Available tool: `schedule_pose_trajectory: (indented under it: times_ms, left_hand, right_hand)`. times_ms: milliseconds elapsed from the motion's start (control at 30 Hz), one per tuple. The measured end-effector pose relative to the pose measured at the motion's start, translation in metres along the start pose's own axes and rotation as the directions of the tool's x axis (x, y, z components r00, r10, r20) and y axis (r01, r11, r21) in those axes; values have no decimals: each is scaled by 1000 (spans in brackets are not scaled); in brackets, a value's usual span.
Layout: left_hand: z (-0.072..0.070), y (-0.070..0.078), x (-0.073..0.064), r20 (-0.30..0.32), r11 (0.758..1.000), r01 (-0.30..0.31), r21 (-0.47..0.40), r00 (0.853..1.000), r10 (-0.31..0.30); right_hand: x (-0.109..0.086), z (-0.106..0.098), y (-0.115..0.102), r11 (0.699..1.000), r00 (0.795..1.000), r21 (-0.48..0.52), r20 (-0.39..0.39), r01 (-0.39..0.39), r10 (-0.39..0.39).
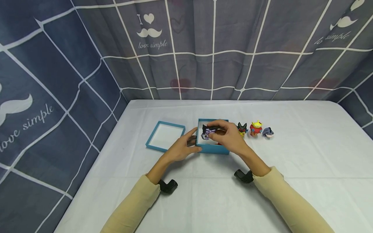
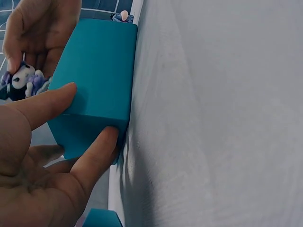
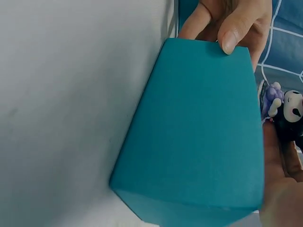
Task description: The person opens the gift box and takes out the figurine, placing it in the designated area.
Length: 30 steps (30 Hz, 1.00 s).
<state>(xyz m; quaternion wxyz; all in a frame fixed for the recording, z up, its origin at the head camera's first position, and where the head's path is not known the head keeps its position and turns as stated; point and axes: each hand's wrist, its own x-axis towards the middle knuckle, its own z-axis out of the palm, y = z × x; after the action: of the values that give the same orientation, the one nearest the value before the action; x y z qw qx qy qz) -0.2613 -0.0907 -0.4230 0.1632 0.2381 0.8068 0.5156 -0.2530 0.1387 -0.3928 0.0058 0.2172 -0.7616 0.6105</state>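
Note:
My right hand pinches a small black, white and purple figurine with a hood, over the open blue box. In the right wrist view the figurine shows its white face beside the box wall. With its thumb on the front face and its fingers along the left end, my left hand holds the box's left corner. The left wrist view has the left thumb and fingers against the box. A bit of red shows inside the box, mostly hidden by the right hand.
A blue-rimmed lid lies inside-up to the left of the box. Right of the box stand a black-eared figurine, a red and yellow figurine and a grey-blue figurine. A checked curtain hangs behind the white table.

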Motion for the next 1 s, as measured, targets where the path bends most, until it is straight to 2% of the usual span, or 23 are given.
schedule_pose_trajectory:
  times_ms: [100, 333, 567, 767, 1000]
  left_hand:
    - [0, 1, -1, -7, 1000, 5, 10, 1000, -5]
    - [-1, 1, -2, -7, 1000, 29, 3, 1000, -29]
    - [-2, 0, -3, -7, 1000, 26, 11, 1000, -26]
    - [-2, -1, -2, -4, 1000, 22, 5, 1000, -22]
    - [-2, -1, -1, 10, 999, 9, -30, 1000, -9]
  right_hand:
    - [-5, -5, -5, 1000, 999, -22, -35, 21, -22]
    - [-18, -22, -8, 1000, 997, -14, -70, 15, -16]
    - [-33, -41, -11, 982, 993, -182, -100, 41, -60]
    - [-45, -55, -8, 983, 994, -184, -103, 21, -40]
    - [-55, -68, 5, 976, 996, -215, -92, -8, -12]
